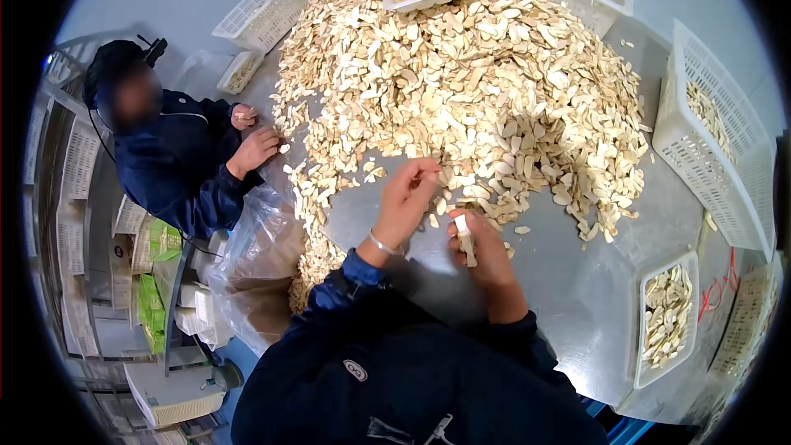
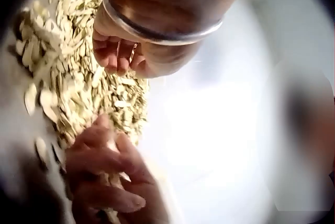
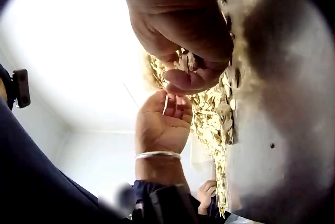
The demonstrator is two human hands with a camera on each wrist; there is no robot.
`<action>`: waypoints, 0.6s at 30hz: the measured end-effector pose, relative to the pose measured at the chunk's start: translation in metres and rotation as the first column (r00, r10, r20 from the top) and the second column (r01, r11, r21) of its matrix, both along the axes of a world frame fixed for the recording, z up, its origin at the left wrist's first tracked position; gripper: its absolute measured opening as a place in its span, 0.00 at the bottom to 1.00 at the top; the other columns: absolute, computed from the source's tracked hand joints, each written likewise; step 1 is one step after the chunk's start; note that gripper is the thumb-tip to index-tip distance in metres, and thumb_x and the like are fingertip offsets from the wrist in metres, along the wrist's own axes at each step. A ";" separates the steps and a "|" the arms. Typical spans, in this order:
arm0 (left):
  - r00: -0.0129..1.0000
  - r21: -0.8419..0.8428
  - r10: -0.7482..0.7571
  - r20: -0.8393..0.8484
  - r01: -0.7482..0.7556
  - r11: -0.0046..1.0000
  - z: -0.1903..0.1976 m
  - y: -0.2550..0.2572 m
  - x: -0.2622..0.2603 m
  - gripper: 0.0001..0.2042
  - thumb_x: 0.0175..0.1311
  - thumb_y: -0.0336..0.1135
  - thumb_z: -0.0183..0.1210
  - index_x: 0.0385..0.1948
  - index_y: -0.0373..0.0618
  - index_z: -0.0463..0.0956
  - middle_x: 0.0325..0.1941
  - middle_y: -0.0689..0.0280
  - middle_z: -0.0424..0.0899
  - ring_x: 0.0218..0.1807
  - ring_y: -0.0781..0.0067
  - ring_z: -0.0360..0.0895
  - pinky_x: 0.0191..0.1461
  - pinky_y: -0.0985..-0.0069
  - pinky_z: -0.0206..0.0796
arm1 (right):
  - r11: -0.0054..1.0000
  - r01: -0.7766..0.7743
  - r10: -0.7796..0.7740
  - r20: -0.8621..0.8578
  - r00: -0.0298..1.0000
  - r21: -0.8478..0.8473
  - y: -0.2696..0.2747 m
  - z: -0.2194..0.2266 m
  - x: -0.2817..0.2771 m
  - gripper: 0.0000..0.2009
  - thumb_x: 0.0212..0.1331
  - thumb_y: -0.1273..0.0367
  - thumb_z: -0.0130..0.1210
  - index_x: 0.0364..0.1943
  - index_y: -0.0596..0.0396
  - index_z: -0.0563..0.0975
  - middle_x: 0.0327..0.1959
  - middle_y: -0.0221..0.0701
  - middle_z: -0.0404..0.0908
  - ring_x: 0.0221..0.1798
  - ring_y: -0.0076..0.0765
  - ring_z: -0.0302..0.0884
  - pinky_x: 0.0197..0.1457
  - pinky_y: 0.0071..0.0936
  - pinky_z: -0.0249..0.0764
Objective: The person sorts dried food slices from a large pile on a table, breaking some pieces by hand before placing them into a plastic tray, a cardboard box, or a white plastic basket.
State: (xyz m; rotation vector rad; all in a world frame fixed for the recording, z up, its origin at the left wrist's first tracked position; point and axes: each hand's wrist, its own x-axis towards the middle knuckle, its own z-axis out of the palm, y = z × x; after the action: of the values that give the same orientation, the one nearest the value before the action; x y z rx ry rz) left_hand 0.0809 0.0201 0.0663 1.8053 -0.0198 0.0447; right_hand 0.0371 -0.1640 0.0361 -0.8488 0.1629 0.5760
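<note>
With the head view read as a clock face, loose slices at the table's edge could be swept toward the clear plastic bag (image 1: 247, 255) at eight o'clock if they were brushed by a sleeve. Near the centre, the left hand (image 1: 405, 208) is held with its fingers bent and close together; whether a slice is pinched there cannot be told. Just toward five o'clock from it, a few pale slices (image 1: 465, 243) are gripped between the thumb and fingers of the right hand (image 1: 488, 264). These could be dropped if the grip were loosened, or snapped if it were made too tight, thin as they seem. At four o'clock, the white tray (image 1: 643, 321) could be knocked by a wide swing of the forearm.

The gripped slices are cream to off-white, flat and elongated, uneven in outline; similar ones, some browner at the rim, are piled in the heap (image 1: 445, 74) at twelve to one.
</note>
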 end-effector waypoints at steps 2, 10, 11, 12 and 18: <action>0.973 0.321 -0.035 0.228 -0.041 0.946 0.002 -0.003 0.014 0.08 0.69 0.28 0.55 0.45 0.43 0.81 0.45 0.62 0.85 0.45 0.59 0.81 0.51 0.62 0.73 | 1.000 -0.022 0.022 -0.001 1.000 -0.005 -0.002 -0.006 0.000 0.15 0.73 0.57 0.48 0.50 0.52 0.77 0.37 0.26 0.79 0.31 0.20 0.75 0.25 0.17 0.65; 0.821 0.625 -0.442 0.362 0.138 0.769 -0.006 -0.051 0.060 0.06 0.60 0.28 0.60 0.38 0.43 0.80 0.43 0.58 0.83 0.48 0.51 0.79 0.51 0.62 0.73 | 0.995 0.080 -0.078 0.037 0.996 -0.062 -0.004 -0.001 0.000 0.13 0.75 0.60 0.46 0.50 0.51 0.76 0.34 0.25 0.79 0.27 0.18 0.72 0.24 0.17 0.63; 0.821 0.659 -0.474 0.317 0.169 0.733 -0.001 -0.061 0.065 0.07 0.58 0.28 0.61 0.38 0.43 0.79 0.44 0.60 0.82 0.49 0.52 0.79 0.51 0.62 0.73 | 0.992 0.119 -0.117 0.030 0.993 -0.053 -0.003 -0.006 0.001 0.12 0.75 0.60 0.46 0.49 0.51 0.75 0.34 0.25 0.78 0.27 0.18 0.72 0.24 0.17 0.63; 0.815 0.672 -0.483 0.321 0.163 0.722 -0.003 -0.068 0.070 0.08 0.58 0.28 0.61 0.39 0.44 0.79 0.44 0.60 0.82 0.49 0.52 0.79 0.51 0.62 0.73 | 0.986 0.159 -0.158 0.024 0.987 -0.042 -0.003 -0.008 0.002 0.12 0.75 0.60 0.45 0.49 0.51 0.75 0.33 0.24 0.78 0.27 0.18 0.71 0.23 0.17 0.62; 0.818 0.824 -0.527 0.231 0.123 0.553 -0.018 -0.089 0.088 0.08 0.58 0.30 0.60 0.39 0.47 0.78 0.42 0.64 0.80 0.49 0.58 0.79 0.46 0.63 0.76 | 0.896 0.440 -0.439 0.022 0.898 -0.064 -0.017 0.001 0.009 0.12 0.77 0.59 0.42 0.50 0.50 0.73 0.31 0.23 0.75 0.25 0.16 0.67 0.22 0.16 0.59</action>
State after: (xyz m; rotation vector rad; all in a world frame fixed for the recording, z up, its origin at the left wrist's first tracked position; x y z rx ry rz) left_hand 0.1690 -0.0690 0.0480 2.6115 -0.8738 0.2181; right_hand 0.0457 -0.1806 0.0373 -0.8457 0.3598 0.1409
